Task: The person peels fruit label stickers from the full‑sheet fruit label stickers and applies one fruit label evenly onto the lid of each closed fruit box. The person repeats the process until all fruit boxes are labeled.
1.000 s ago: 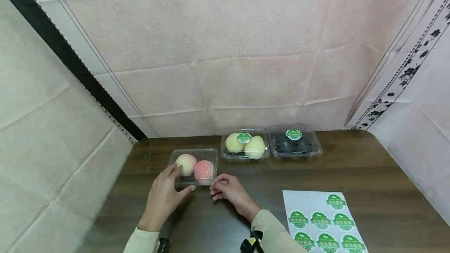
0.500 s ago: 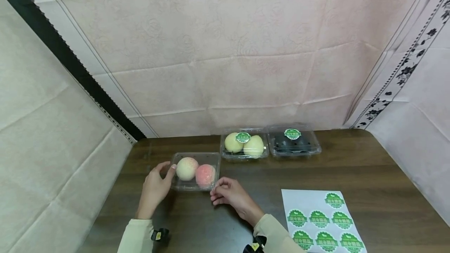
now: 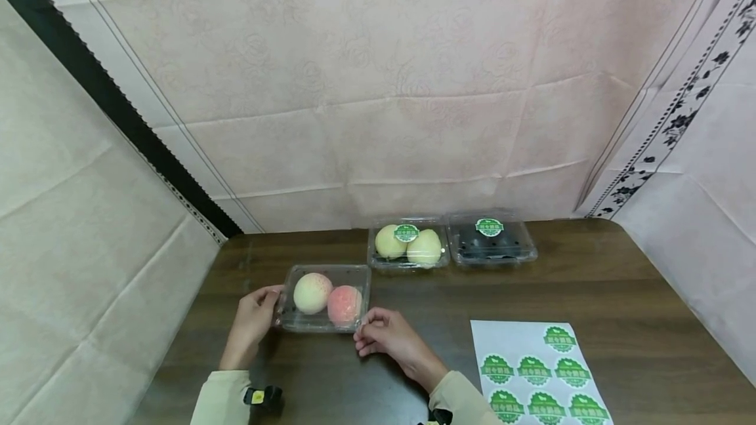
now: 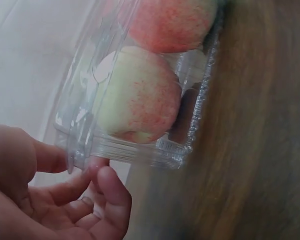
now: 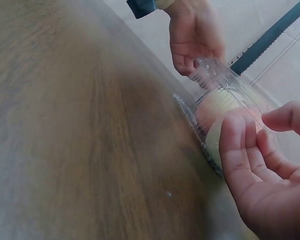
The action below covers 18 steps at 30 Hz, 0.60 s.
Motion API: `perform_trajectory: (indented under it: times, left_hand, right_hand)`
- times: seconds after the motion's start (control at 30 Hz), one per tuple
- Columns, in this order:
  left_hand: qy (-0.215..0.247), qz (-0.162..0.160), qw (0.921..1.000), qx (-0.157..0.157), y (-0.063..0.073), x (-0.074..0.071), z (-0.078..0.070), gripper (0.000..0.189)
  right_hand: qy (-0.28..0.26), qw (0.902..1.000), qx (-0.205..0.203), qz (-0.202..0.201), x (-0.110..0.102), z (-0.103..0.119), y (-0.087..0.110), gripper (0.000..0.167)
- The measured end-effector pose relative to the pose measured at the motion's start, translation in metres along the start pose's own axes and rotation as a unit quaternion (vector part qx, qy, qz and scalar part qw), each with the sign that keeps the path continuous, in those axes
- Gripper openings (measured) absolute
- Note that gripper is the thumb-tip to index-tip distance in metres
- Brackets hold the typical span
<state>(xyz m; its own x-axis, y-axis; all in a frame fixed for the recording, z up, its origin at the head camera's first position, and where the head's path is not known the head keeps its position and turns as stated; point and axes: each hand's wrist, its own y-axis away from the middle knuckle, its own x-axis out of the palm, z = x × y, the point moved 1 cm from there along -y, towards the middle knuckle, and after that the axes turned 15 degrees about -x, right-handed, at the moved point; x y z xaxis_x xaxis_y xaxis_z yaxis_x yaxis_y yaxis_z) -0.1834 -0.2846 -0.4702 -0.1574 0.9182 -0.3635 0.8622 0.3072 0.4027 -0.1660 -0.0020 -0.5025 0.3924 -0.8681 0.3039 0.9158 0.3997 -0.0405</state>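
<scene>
A clear plastic clamshell box (image 3: 325, 326) holds two peaches, one pale with a pink blush (image 3: 312, 293) and one pinker (image 3: 344, 305). At its left end my left hand (image 3: 251, 320) pinches the rim between thumb and fingers, which the left wrist view shows close up. My right hand (image 3: 392, 343), fingers curled, grips the front right corner of the same box. In the right wrist view the fingers (image 5: 235, 145) cover that end, so the exact contact is hidden. No label shows on this lid.
Two more lidded boxes stand behind on the right, one with pale yellow-green fruits (image 3: 424, 248), one with dark contents (image 3: 490, 244). Each bears a green round sticker (image 3: 489, 227). A white sheet (image 3: 502, 333) of several such stickers lies at the right front. Fabric walls (image 3: 354, 117) surround the wooden table (image 3: 437, 300).
The peach box has come toward me, and both hands have shifted with it. My left hand, spread over the box's front left before, now pinches its left end.
</scene>
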Motion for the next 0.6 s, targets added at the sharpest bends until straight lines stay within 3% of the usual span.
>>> perform_trajectory:
  times: [0.3, 0.47, 0.6]
  left_hand:
    - [0.019, 0.027, 0.9983, -0.049, -0.004, -0.001, 0.006, 0.039]
    - [0.041, 0.04, 0.9968, -0.055, -0.004, 0.001, 0.007, 0.038]
    - [0.049, 0.043, 0.9961, -0.06, -0.001, 0.002, 0.009, 0.038]
  right_hand:
    - [0.049, 0.9984, -0.013, 0.024, -0.003, 0.002, 0.01, 0.011]
    - [0.073, 0.996, -0.022, 0.046, -0.01, 0.007, 0.013, 0.012]
    - [0.079, 0.9958, -0.034, 0.032, -0.015, 0.012, 0.011, 0.015]
